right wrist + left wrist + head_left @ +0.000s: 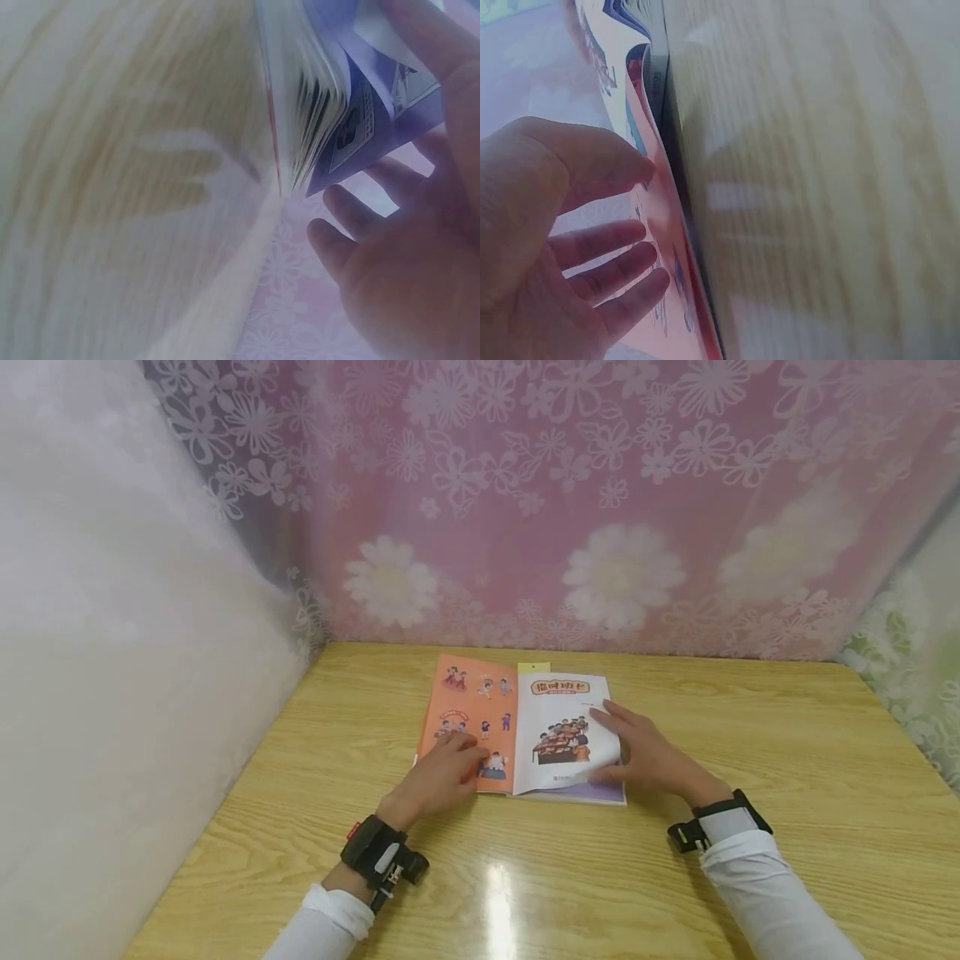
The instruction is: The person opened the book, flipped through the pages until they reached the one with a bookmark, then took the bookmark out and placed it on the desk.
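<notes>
An open book lies on the wooden table. Its left page is orange with small cartoon figures; its right page is white with a drawing of children at desks. My left hand rests on the lower orange page, fingers loosely bent, and the left wrist view shows its thumb against that page. My right hand touches the white page's right edge, thumb and forefinger spread apart. That page bows upward, baring a purple page beneath. In the right wrist view the other fingers hang beside the book.
A yellow tab sticks out beyond the book's top edge. The wooden table extends around the book. A pink flowered curtain hangs behind it, and a white cloth hangs at the left.
</notes>
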The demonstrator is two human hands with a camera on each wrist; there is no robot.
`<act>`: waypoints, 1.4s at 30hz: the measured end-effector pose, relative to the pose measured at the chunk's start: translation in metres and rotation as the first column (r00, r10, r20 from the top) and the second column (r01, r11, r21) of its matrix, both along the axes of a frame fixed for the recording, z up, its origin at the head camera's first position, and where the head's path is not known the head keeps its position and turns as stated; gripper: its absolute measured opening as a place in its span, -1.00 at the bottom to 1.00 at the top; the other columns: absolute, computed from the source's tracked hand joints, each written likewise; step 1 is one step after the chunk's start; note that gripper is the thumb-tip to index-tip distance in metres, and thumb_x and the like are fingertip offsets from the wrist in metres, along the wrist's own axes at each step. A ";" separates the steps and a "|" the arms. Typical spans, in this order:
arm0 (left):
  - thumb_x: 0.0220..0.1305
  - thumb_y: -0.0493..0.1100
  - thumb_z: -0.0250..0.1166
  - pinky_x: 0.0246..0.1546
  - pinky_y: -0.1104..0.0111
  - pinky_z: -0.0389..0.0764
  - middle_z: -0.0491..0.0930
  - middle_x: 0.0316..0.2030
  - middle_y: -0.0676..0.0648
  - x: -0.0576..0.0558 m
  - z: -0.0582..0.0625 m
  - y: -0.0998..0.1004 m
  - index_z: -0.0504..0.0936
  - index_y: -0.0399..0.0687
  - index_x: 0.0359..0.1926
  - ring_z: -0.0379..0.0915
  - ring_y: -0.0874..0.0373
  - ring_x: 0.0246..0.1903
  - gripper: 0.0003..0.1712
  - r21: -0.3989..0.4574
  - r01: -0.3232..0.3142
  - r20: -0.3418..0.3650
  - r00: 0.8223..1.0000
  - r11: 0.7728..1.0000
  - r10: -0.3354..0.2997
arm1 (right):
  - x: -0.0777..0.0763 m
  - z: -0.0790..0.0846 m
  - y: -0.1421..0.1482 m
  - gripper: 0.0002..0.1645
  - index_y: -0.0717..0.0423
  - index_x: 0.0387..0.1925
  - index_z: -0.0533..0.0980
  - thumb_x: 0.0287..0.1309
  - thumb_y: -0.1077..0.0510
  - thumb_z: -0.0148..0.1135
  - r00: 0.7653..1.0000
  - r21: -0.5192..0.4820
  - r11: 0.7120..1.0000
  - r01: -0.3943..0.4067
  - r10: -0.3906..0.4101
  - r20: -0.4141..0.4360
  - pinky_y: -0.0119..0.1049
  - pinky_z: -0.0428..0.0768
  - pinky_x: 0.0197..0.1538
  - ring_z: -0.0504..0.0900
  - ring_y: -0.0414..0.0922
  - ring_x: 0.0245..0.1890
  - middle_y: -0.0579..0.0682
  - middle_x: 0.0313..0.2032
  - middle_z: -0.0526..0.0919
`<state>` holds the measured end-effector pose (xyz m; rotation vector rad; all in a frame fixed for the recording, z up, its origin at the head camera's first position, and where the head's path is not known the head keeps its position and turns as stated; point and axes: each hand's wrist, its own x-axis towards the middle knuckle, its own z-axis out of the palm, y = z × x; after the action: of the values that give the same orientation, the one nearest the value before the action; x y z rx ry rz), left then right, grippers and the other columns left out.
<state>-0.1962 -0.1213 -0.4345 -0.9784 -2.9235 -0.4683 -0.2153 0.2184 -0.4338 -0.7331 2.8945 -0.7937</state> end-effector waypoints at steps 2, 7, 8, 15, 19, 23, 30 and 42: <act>0.21 -0.07 0.06 0.05 0.26 0.36 0.42 0.06 -0.04 0.001 0.000 0.004 0.49 0.07 0.08 0.23 0.12 0.05 -0.60 0.008 -0.004 -0.026 1.000 1.000 0.004 | -0.001 0.002 0.000 0.20 0.06 0.33 0.10 -0.32 -0.37 0.33 1.000 -0.016 1.000 -0.003 0.002 -0.031 0.24 0.02 0.23 -0.01 0.28 0.28 0.29 0.35 0.00; 0.21 0.14 0.05 0.01 0.23 0.39 0.45 0.00 0.01 0.002 0.003 0.016 0.49 0.12 0.06 0.29 0.11 0.00 -0.56 0.021 -0.031 -0.069 0.997 0.999 0.032 | -0.003 0.006 -0.003 0.19 0.05 0.32 0.11 -0.31 -0.37 0.32 0.997 -0.049 0.999 -0.015 0.011 -0.078 0.24 0.05 0.22 0.02 0.27 0.28 0.30 0.34 0.04; 0.19 0.21 0.05 -0.03 0.22 0.41 0.45 0.00 0.01 0.003 0.004 0.019 0.49 0.13 0.05 0.30 0.10 0.00 -0.52 0.019 -0.036 -0.068 0.997 0.999 0.037 | -0.003 0.007 -0.004 0.18 0.05 0.32 0.11 -0.31 -0.37 0.32 0.996 -0.055 0.998 -0.016 0.011 -0.084 0.24 0.05 0.22 0.02 0.27 0.28 0.30 0.34 0.04; -0.06 0.58 -0.05 -0.12 0.11 0.45 0.42 0.08 -0.01 0.006 0.009 0.037 0.34 0.17 0.22 0.27 0.00 0.06 -0.08 -0.040 -0.085 -0.062 0.995 0.996 0.082 | -0.002 0.012 -0.008 0.17 0.01 0.33 0.12 -0.31 -0.38 0.31 0.996 -0.095 0.995 -0.016 0.007 -0.094 0.26 0.05 0.20 0.03 0.27 0.27 0.28 0.33 0.06; -0.13 0.63 -0.08 -0.11 0.10 0.44 0.43 0.07 -0.01 0.006 0.008 0.045 0.29 0.19 0.26 0.26 -0.01 0.07 0.00 -0.080 -0.111 -0.097 0.990 0.991 0.103 | -0.003 0.014 -0.011 0.15 0.03 0.32 0.13 -0.29 -0.37 0.31 0.992 -0.116 0.993 -0.035 0.020 -0.128 0.27 0.07 0.19 0.05 0.26 0.27 0.29 0.32 0.09; -0.11 0.60 -0.04 -0.11 0.10 0.42 0.42 0.05 0.00 0.005 0.008 0.052 0.29 0.21 0.25 0.26 0.02 0.02 -0.04 -0.112 -0.120 -0.136 0.985 0.987 0.104 | -0.002 0.019 -0.015 0.13 0.01 0.32 0.13 -0.28 -0.34 0.32 0.989 -0.138 0.990 -0.038 0.018 -0.148 0.25 0.07 0.20 0.06 0.25 0.27 0.27 0.32 0.11; 0.02 0.39 0.06 -0.12 0.09 0.42 0.41 0.05 -0.02 0.006 0.011 0.058 0.29 0.17 0.24 0.26 0.03 -0.02 -0.21 -0.170 -0.116 -0.158 0.984 0.979 0.089 | 0.003 0.028 -0.023 0.13 -0.08 0.33 0.11 -0.28 -0.35 0.31 0.992 -0.146 0.989 -0.016 -0.002 -0.123 0.27 0.04 0.20 0.01 0.24 0.28 0.21 0.35 0.05; -0.01 0.25 0.21 -0.35 0.12 0.52 0.21 0.29 -0.11 0.009 0.022 0.049 -0.12 0.15 0.40 0.37 -0.09 0.01 0.03 -0.112 -0.097 -0.174 0.982 0.989 0.077 | 0.004 0.029 -0.026 0.29 -0.23 0.39 -0.12 -0.35 -0.35 0.36 0.994 -0.159 0.987 -0.004 -0.013 -0.106 0.32 -0.05 0.20 -0.18 0.16 0.35 0.15 0.40 -0.14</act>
<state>-0.1873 -0.0718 -0.4129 -0.8503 -2.8532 -0.1970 -0.2113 0.1926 -0.4048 -0.8064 2.9529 -1.0266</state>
